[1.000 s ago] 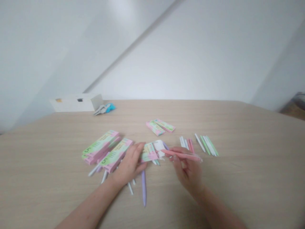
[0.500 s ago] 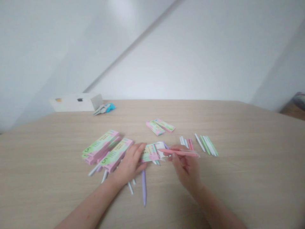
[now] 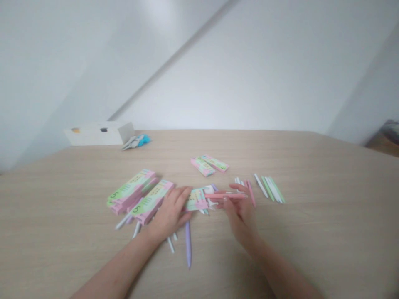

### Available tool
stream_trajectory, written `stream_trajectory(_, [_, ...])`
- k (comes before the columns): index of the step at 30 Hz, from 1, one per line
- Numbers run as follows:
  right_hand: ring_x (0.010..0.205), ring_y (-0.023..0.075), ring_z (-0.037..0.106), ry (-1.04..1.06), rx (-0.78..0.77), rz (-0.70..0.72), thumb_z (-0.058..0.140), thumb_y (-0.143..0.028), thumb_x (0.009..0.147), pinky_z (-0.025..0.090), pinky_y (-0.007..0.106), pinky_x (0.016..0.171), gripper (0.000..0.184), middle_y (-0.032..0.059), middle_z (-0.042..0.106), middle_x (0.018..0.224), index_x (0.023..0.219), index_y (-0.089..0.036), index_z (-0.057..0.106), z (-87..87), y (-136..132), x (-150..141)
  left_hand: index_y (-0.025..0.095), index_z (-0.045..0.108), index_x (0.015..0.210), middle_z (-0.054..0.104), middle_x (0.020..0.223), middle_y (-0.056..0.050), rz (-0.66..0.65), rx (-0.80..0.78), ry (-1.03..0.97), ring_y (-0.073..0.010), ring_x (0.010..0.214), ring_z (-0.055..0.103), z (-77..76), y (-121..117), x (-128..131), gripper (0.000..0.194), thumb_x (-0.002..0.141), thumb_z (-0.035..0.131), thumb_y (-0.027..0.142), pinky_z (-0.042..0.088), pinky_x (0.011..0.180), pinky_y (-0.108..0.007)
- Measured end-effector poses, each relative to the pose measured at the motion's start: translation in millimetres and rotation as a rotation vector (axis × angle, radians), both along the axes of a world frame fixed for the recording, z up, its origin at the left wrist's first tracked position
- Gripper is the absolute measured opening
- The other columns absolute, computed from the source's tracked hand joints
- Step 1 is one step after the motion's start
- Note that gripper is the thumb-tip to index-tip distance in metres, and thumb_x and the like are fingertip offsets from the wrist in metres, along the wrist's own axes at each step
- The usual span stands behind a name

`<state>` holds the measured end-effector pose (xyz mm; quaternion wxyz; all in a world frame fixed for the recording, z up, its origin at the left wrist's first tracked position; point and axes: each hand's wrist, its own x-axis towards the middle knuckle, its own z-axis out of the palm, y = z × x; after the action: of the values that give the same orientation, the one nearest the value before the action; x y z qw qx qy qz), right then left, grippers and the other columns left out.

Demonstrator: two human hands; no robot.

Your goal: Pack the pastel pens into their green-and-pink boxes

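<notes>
My left hand is closed around the left end of a small pink and green pen box, whose open end faces right. In my right hand is a pink pen, pinched lengthwise with its tip at the mouth of the box; whether it is inside I cannot tell. Beneath and around the box lie several loose pens, partly hidden, among them a purple pen pointing toward me. To the left of my left hand are stacked pen boxes and another box.
Two more pen boxes lie farther back. On the right are green and white pens and a pink pen. A white carton and a grey and blue cloth-like item sit at the table's back left.
My right hand has moved slightly left, bringing the pink pen's tip to the box's open end. My left hand and the box stay in place.
</notes>
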<state>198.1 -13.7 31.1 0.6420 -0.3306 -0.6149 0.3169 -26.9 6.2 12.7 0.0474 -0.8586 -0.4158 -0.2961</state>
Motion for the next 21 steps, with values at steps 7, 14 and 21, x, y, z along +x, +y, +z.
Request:
stream_trajectory(7, [0.086, 0.0199, 0.067, -0.173, 0.008, -0.032, 0.042, -0.036, 0.095, 0.06, 0.032, 0.069, 0.022, 0.0086, 0.062, 0.105, 0.105, -0.021, 0.055, 3.7, -5.3, 4.6, 0.018, 0.026, 0.14, 0.044, 0.133, -0.015, -0.005, -0.005, -0.002, -0.0282, 0.124, 0.039, 0.7, -0.6, -0.3, 0.067, 0.08, 0.057, 0.021, 0.032, 0.105, -0.049])
stream_trajectory(14, [0.078, 0.0189, 0.07, -0.156, -0.045, -0.081, 0.055, -0.035, 0.088, 0.058, 0.028, 0.063, 0.02, 0.0046, 0.068, 0.087, 0.102, -0.022, 0.048, -6.9, 6.7, 6.3, 0.018, 0.028, 0.139, 0.044, 0.133, -0.014, -0.001, 0.01, 0.009, -0.028, 0.124, 0.039, -0.5, 0.0, -0.3, 0.066, 0.08, 0.057, 0.022, 0.032, 0.105, -0.048])
stream_trajectory(21, [0.083, 0.0183, 0.069, -0.279, -0.084, -0.017, 0.042, -0.036, 0.095, 0.057, 0.031, 0.071, 0.025, 0.0071, 0.07, 0.092, 0.111, -0.02, 0.052, -6.2, 12.4, 10.3, 0.019, 0.025, 0.14, 0.044, 0.132, -0.015, -0.004, 0.019, 0.033, -0.0284, 0.123, 0.04, 0.7, 0.5, 0.0, 0.067, 0.081, 0.056, 0.02, 0.031, 0.105, -0.05])
